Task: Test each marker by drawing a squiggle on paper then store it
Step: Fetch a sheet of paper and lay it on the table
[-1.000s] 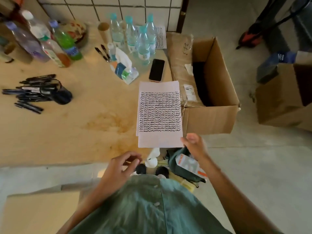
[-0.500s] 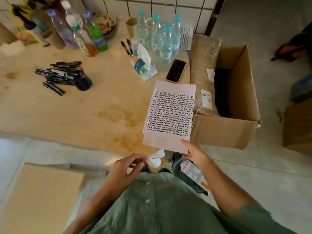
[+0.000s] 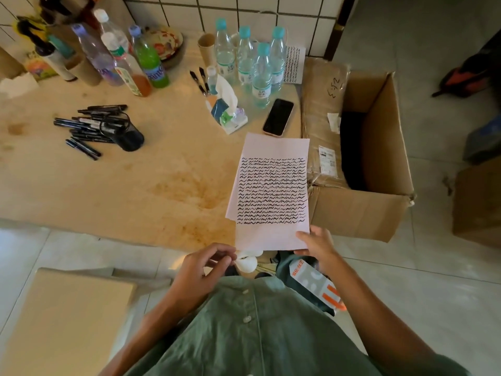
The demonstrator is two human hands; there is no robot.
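Your right hand (image 3: 315, 249) pinches the near right corner of the paper (image 3: 271, 191), thumb on top, fingers under the edge. Your left hand (image 3: 202, 270) sits just left of that corner with fingers curled toward the thumb; whether they pinch the small white object beside them cannot be told. No marker is in either hand. The sheet runs forward from your right hand, its far end on the table (image 3: 108, 185), with a second sheet showing beneath its left edge. Squiggle rows fill most of it, and only the bare strip next to your thumb is left, so judged from this, testing is far along and the page is nearly used up. Well forward and left of your left hand, a pile of black markers (image 3: 86, 126) lies beside a tipped black cup (image 3: 127, 135); roughly a dozen, exact count not readable. Three more pens (image 3: 200, 78) lie farther forward, by the water bottles. Whether the pile is tested or pending cannot be told. Counts: four blue-capped water bottles (image 3: 261, 71), one phone (image 3: 278, 117), one open cardboard box (image 3: 376, 169) just right of the sheet.
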